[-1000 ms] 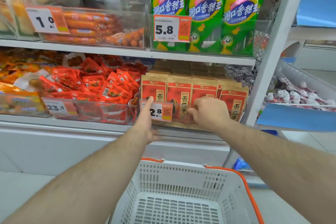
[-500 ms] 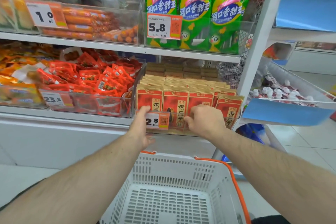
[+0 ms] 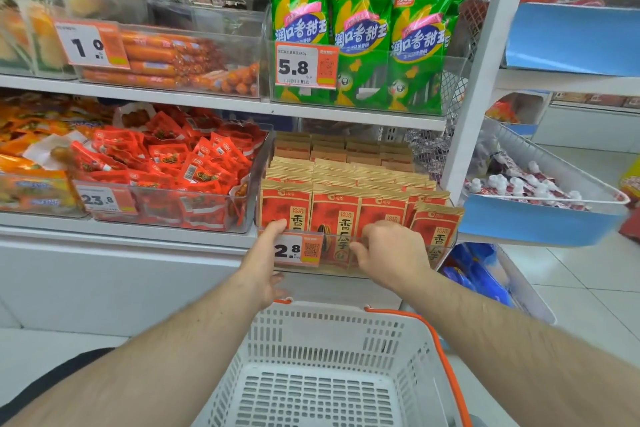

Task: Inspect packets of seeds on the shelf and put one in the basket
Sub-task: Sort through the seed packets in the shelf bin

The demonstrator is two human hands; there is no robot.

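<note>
On the lower shelf (image 3: 131, 230), both hands' curled fingers grip the front seed packets (image 3: 334, 215)

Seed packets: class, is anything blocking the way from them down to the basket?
Nothing visible. The seed packets stand behind a clear bin front; the white basket sits open directly below.

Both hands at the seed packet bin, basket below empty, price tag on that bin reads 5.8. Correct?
Not quite: the price tag on the seed packet bin reads 2.8; the 5.8 is on the shelf above, as the head view shows. The rest holds: the left hand and right hand are at that bin, and the basket below shows nothing inside.
</note>
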